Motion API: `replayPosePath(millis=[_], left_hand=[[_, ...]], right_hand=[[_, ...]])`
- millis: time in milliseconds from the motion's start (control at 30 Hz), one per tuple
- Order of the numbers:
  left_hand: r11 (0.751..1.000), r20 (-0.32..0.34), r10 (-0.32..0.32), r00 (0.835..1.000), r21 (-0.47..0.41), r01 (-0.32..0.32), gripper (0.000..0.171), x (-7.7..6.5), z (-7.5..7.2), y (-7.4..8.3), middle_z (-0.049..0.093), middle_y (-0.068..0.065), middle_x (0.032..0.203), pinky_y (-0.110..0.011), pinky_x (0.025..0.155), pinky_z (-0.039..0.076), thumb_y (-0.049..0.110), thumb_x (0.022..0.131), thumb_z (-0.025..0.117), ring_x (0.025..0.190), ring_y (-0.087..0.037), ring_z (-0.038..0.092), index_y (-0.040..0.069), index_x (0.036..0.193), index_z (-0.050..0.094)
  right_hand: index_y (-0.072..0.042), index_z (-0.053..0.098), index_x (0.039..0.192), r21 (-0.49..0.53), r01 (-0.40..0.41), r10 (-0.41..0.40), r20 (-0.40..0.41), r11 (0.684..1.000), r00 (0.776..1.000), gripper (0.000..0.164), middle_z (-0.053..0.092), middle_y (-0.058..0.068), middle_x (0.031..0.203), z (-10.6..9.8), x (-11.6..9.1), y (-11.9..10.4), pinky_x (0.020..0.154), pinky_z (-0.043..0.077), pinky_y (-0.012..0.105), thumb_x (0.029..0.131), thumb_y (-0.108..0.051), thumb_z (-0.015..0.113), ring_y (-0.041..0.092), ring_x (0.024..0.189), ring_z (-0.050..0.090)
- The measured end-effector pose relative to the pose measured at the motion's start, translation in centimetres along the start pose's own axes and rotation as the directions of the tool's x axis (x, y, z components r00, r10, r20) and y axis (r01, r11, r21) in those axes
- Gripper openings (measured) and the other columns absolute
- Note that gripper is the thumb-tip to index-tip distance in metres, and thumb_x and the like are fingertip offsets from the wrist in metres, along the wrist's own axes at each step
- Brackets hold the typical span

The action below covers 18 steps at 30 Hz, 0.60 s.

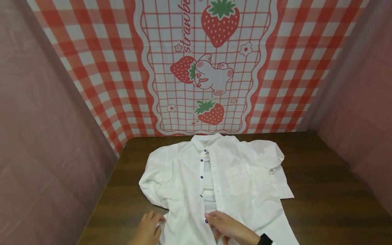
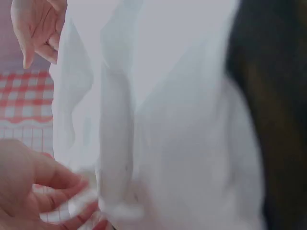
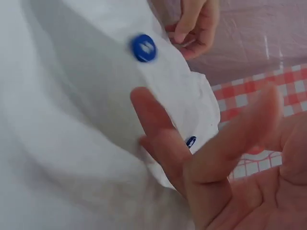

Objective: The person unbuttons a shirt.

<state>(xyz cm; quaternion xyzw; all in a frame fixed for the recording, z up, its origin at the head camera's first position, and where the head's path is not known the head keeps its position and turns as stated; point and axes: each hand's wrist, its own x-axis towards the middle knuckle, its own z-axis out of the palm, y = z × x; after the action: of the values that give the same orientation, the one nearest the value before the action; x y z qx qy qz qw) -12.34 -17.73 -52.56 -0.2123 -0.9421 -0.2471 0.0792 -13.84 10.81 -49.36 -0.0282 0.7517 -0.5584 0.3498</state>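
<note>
A white short-sleeved button-up shirt [image 1: 183,177] lies front up, its collar toward the back and its front partly parted. Dark blue buttons run down the placket; one button [image 3: 144,48] shows large in the right wrist view. Beside the lower button, my right hand [image 1: 225,226] touches the parted front. In the right wrist view its index finger [image 3: 156,124] lies along the placket, with the thumb [image 3: 259,124] held away from it. At the shirt's left side edge is my left hand [image 1: 148,228], fingers bent. Blur in the left wrist view hides whether those fingertips [image 2: 79,182] pinch the cloth.
Under the shirt is a dark wooden table [image 1: 318,177]. A red-and-white checked cloth [image 1: 294,68] with strawberry prints hangs along its back edge. Pinkish curtains [image 1: 52,136] hang on both sides. A black band [image 1: 264,239] is around the right wrist.
</note>
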Motion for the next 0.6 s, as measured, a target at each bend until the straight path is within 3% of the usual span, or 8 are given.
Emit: replayPosePath(millis=[33,100,200,300,433,533,600], left_hand=[[0.995,-0.002,-0.099,0.995,0.002,0.099,0.014,0.1,-0.1,0.0,0.050,0.002,0.084,-0.030,0.066,0.043,0.006,0.077,0.064,0.076,-0.016,0.048,0.012,0.088,0.059],[0.960,0.065,-0.279,0.958,-0.012,0.280,0.018,0.6,-0.4,0.0,0.050,0.001,0.088,-0.034,0.068,0.043,0.022,0.084,0.064,0.079,-0.017,0.049,0.010,0.096,0.057],[0.918,0.163,-0.371,0.914,-0.086,0.388,0.034,1.6,-0.7,-0.2,0.051,0.001,0.082,-0.030,0.063,0.041,0.039,0.087,0.060,0.073,-0.013,0.048,0.007,0.098,0.055],[0.895,0.198,-0.394,0.897,-0.139,0.424,0.041,2.7,-0.6,-0.3,0.049,0.003,0.071,-0.025,0.053,0.036,0.050,0.087,0.057,0.061,-0.010,0.045,0.009,0.092,0.054],[0.879,0.192,-0.421,0.887,-0.156,0.451,0.041,4.6,0.0,-0.5,0.047,0.003,0.064,-0.024,0.048,0.033,0.052,0.087,0.055,0.054,-0.010,0.043,0.012,0.081,0.051],[0.890,0.184,-0.420,0.889,-0.110,0.443,0.033,6.1,0.5,-0.7,0.047,0.002,0.062,-0.026,0.048,0.032,0.041,0.089,0.057,0.053,-0.012,0.043,0.012,0.075,0.049],[0.908,0.170,-0.403,0.899,-0.050,0.416,0.026,7.1,0.7,-0.9,0.046,0.002,0.061,-0.028,0.047,0.032,0.030,0.089,0.057,0.052,-0.013,0.043,0.012,0.073,0.047]], right_hand=[[0.000,0.054,0.104,-0.006,0.002,-0.003,-0.028,1.000,1.000,0.049,0.048,-0.002,0.063,0.0,0.6,-0.4,0.039,0.034,0.015,0.093,-0.047,0.047,0.005,0.046,0.041],[0.001,0.052,0.111,0.010,-0.006,0.007,-0.076,1.000,0.997,0.044,0.047,-0.003,0.061,0.1,2.1,-1.1,0.036,0.032,0.013,0.094,-0.040,0.050,0.004,0.042,0.040],[0.000,0.054,0.101,0.096,-0.041,0.053,-0.130,0.995,0.990,0.030,0.039,-0.006,0.054,-0.1,4.4,-2.1,0.037,0.030,0.014,0.093,-0.029,0.052,0.002,0.039,0.034],[-0.002,0.058,0.093,0.190,-0.081,0.116,-0.182,0.978,0.976,0.021,0.035,-0.008,0.049,-0.6,6.3,-2.9,0.038,0.029,0.014,0.092,-0.023,0.055,0.002,0.037,0.031],[-0.002,0.061,0.097,0.223,-0.104,0.165,-0.275,0.969,0.947,0.019,0.044,-0.006,0.054,-1.7,7.7,-3.4,0.039,0.030,0.015,0.089,-0.020,0.059,0.004,0.039,0.035],[0.000,0.055,0.103,0.234,-0.068,0.149,-0.351,0.970,0.924,0.021,0.052,0.000,0.065,-2.5,8.5,-3.5,0.041,0.038,0.017,0.089,-0.016,0.059,0.006,0.042,0.043],[0.003,0.050,0.109,0.236,-0.036,0.128,-0.388,0.971,0.913,0.027,0.054,0.006,0.076,-2.9,8.9,-3.5,0.045,0.046,0.021,0.090,-0.014,0.058,0.009,0.043,0.049]])
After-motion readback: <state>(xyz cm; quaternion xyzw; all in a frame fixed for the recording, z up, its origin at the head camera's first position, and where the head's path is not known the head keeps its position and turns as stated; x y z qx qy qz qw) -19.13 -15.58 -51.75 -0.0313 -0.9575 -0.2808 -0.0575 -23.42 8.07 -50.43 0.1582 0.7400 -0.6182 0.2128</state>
